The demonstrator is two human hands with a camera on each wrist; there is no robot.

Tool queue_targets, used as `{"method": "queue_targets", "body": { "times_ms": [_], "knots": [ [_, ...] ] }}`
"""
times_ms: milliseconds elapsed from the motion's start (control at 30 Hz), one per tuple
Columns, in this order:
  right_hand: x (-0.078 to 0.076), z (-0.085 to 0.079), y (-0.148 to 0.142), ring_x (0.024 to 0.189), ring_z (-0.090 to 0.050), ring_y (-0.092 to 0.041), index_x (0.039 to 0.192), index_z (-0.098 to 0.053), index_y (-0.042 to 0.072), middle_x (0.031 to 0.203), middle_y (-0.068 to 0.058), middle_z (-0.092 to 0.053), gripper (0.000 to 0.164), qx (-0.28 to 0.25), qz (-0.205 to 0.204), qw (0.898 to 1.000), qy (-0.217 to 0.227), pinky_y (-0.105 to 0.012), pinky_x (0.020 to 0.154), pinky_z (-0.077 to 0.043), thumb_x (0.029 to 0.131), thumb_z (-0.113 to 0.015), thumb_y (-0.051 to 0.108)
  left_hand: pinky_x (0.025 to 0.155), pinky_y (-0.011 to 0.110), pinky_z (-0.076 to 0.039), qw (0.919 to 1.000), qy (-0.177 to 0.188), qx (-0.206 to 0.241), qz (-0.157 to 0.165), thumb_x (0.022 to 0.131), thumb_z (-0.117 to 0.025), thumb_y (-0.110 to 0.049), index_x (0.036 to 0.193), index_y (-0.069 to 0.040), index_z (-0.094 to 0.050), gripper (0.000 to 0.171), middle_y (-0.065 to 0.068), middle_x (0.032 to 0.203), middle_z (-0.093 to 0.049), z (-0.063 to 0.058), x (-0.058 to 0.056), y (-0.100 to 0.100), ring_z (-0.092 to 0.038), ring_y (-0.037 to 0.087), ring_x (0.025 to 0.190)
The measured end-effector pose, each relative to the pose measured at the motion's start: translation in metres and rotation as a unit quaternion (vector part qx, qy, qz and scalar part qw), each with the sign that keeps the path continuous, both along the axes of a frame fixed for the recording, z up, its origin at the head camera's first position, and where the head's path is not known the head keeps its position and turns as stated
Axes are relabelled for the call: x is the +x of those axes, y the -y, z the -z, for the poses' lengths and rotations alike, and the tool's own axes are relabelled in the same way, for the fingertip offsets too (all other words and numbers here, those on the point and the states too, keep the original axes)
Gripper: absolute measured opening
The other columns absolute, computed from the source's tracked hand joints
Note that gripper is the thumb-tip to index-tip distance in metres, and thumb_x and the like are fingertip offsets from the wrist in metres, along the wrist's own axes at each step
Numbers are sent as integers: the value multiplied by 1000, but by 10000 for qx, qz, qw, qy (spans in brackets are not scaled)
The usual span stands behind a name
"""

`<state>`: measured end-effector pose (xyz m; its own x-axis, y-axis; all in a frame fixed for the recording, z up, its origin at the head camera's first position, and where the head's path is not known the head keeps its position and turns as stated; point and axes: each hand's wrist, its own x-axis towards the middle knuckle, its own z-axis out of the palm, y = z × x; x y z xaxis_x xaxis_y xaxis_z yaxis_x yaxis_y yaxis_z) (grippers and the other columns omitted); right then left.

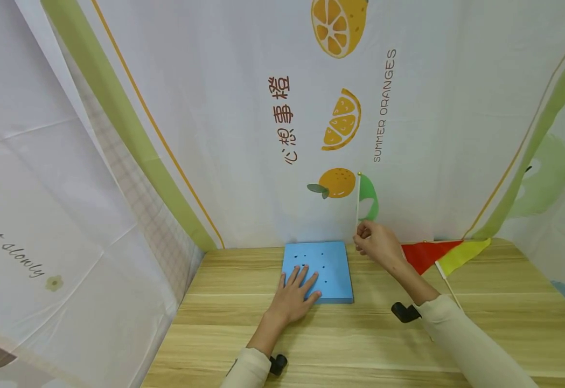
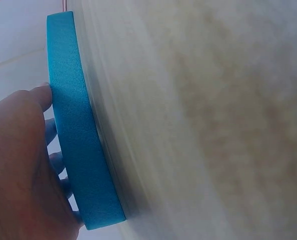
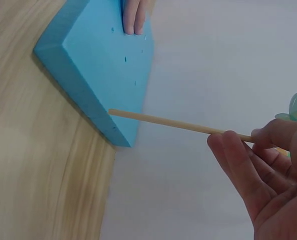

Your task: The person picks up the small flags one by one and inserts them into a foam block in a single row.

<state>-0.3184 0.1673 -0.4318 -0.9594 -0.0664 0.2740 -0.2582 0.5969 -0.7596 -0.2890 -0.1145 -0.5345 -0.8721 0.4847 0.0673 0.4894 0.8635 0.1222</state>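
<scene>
White cloth (image 1: 243, 108) printed with oranges hangs behind a wood-grain tabletop (image 1: 243, 328). In the head view, a blue block (image 1: 335, 277) dotted with small holes lies flat at the far side of the table. The left hand (image 1: 292, 299) rests on its near left part, fingers straight and spread, gripping nothing. The right hand (image 1: 379, 243) is raised just beyond the block's right edge, its thumb and fingers pinched closed on the thin stick (image 1: 358, 199) of a green flag (image 1: 368, 188). That stick's long axis stands close to upright, the cloth at the top. A red flag (image 1: 427, 254) and a yellow flag (image 1: 462, 257) lie farther right, beyond the right forearm.

In the left wrist view, the block's thick side sits against the table, with the left thumb and fingertips on its upper face.

In the right wrist view, the stick's bare lower end runs out from the pinch down toward the block, overlapping its edge in this view; whether they touch cannot be told. The block lies below and left of the right hand's grip, the left hand nearer to it.
</scene>
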Motion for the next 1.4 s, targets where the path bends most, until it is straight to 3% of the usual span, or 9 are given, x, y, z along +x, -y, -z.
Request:
{"method": "queue_targets", "body": {
  "times_ms": [100,733,1000,1400],
  "knots": [
    [-3,-2,3,76,-79,-29,104,-66,-1,96,-21,-77,12,7,33,10000,-60,-27,64,-64,103,-68,12,131,64,-20,10000,27,47,-14,113,-39,-57,168,-27,-37,63,7,177,-28,0,0,0,-23,33,166],
    [-19,-12,18,76,-79,-24,107,-67,1,101,-22,-78,14,220,95,9996,-176,-32,66,-65,104,-69,14,131,65,-19,9997,108,226,20,113,-40,-55,168,-26,-38,62,8,178,-27,1,-1,1,-22,34,166],
    [-24,-16,25,80,-80,-34,105,-68,0,98,-22,-78,13,145,58,9995,-289,-30,64,-65,103,-69,12,131,65,-19,9997,99,215,9,113,-40,-56,168,-26,-37,63,7,178,-27,2,-2,0,-21,33,166],
    [-32,-18,36,73,-78,-24,104,-68,0,96,-22,-78,11,170,39,9990,-403,-29,63,-64,103,-69,11,132,65,-18,9997,142,203,-2,113,-39,-56,168,-26,-37,62,7,178,-27,1,0,0,-21,33,166]
  ]
}}
